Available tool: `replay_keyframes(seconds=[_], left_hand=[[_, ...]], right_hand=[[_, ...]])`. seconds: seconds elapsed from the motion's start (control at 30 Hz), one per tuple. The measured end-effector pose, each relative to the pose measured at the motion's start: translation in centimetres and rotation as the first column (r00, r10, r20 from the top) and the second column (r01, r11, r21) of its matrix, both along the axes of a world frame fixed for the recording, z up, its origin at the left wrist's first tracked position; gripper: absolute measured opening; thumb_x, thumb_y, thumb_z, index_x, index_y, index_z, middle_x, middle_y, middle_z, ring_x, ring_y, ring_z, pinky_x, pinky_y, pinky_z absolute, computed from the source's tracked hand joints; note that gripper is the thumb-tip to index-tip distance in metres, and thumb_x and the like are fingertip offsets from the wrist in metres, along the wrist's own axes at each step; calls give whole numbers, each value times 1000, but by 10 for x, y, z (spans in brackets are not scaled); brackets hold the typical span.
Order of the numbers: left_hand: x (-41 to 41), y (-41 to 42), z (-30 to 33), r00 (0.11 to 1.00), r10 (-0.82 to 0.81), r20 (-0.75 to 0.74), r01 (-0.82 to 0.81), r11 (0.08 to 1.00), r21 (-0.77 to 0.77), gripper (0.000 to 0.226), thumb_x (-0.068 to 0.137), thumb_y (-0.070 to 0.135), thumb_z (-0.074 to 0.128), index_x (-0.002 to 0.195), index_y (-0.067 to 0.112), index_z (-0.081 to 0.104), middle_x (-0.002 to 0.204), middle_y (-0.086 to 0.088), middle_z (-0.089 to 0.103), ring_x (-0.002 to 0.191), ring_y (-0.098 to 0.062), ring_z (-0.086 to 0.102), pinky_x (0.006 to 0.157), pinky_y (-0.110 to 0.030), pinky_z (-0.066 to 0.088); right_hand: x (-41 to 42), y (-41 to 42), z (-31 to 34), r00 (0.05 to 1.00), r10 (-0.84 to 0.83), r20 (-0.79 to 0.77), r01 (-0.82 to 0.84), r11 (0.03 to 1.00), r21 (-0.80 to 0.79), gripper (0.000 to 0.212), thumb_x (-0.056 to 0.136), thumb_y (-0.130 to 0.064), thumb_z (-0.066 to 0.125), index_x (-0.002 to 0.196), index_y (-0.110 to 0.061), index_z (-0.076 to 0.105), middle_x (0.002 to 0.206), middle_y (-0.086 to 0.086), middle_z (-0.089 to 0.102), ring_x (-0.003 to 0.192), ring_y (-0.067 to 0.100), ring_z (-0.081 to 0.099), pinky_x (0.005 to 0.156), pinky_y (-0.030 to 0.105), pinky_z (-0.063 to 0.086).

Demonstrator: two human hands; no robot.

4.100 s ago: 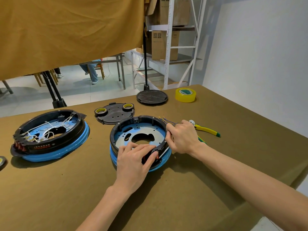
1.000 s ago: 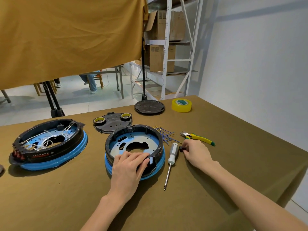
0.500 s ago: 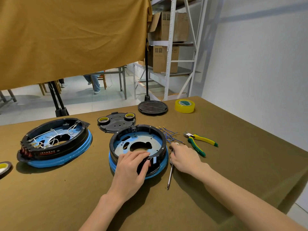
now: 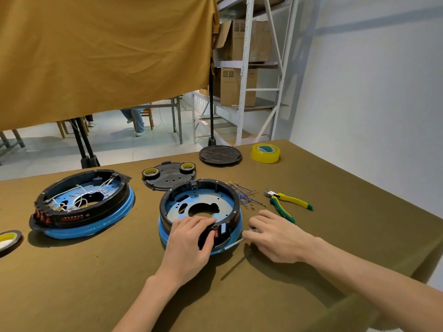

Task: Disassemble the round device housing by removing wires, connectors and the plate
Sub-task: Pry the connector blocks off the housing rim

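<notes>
Two housings [image 4: 200, 207] [image 4: 81, 202], one pliers [image 4: 286, 204], two hands [image 4: 191, 238] [image 4: 275, 236] on table [image 4: 335, 236].

The right hand [image 4: 275, 238] has left the housing [image 4: 200, 212] rim and now covers the screwdriver [image 4: 233, 244] handle, shaft under its fingers.

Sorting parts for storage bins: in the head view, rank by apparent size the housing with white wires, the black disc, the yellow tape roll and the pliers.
1. housing with white wires
2. black disc and pliers: alike in span, and the pliers lie nearer, so unranked
3. yellow tape roll
</notes>
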State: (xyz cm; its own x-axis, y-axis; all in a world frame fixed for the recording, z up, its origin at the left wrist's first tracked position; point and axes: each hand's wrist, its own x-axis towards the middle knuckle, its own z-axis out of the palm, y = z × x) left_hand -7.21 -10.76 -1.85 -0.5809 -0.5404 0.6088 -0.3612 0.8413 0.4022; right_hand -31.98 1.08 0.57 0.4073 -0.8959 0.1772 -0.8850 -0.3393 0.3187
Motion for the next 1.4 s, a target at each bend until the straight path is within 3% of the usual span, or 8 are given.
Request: replay_keyframes(seconds=[0.2,0.4,0.47,0.57,0.73,1.03,1.2,1.4], left_hand=[[-1,-3,-3,1000,-8,0,8,1000,-2,35,92,27,73,128,26,70,117,13,73,110,3,56,98,-16,33],[-1,-3,-5,1000,-11,-13,11,1000,-13,36,92,28,71,128,26,70,117,13,72,109,4,54,97,-16,34],[-2,-2,-5,1000,-8,-9,7,1000,-17,36,92,28,71,128,26,70,116,13,73,109,1,57,96,-19,37],[-2,-2,-5,1000,-2,-13,2,1000,-12,35,93,32,66,127,26,70,116,13,73,109,0,59,96,-19,36],[-3,-3,-6,1000,5,-29,-5,1000,2,36,92,34,64,126,26,71,116,14,73,110,5,56,98,-12,32],[-2,-6,-9,1000,-10,-29,11,1000,6,39,92,41,62,128,29,68,118,15,72,111,5,55,102,-8,28],[-3,-7,-11,1000,1,-17,-1,1000,1,40,94,47,57,127,29,69,119,15,72,112,3,57,101,-10,29],[-5,-10,-11,1000,8,2,-8,1000,-11,41,96,50,54,129,31,69,118,17,72,110,1,59,95,-24,37]], right_hand=[[7,13,-9,947,-177,270,220,966,-135,14,89,-26,47,93,-18,58,87,0,46,63,19,40,58,38,43],[33,-2,-22,795,-278,539,474,839,-266,41,103,-51,38,70,-32,52,63,-15,46,56,4,43,52,13,25],[35,-7,-27,768,-326,551,538,796,-279,48,103,-54,35,65,-30,51,59,-14,45,53,4,43,50,15,22],[35,-10,-36,727,-355,588,590,761,-270,52,104,-53,33,63,-28,52,58,-12,47,54,6,45,49,26,35],[33,-11,-40,729,-361,581,594,755,-276,53,105,-52,33,66,-26,60,60,-12,52,56,7,49,52,30,43],[33,-13,-42,774,-333,538,559,760,-333,53,103,-54,37,64,-27,59,55,-15,50,49,3,45,50,22,38],[31,-23,-35,790,-338,512,560,737,-377,52,100,-49,41,54,-26,46,47,-11,43,43,6,40,48,26,34],[21,-42,-12,867,-346,359,485,749,-451,38,87,-31,47,51,-23,49,47,-7,44,45,14,34,57,28,26]])
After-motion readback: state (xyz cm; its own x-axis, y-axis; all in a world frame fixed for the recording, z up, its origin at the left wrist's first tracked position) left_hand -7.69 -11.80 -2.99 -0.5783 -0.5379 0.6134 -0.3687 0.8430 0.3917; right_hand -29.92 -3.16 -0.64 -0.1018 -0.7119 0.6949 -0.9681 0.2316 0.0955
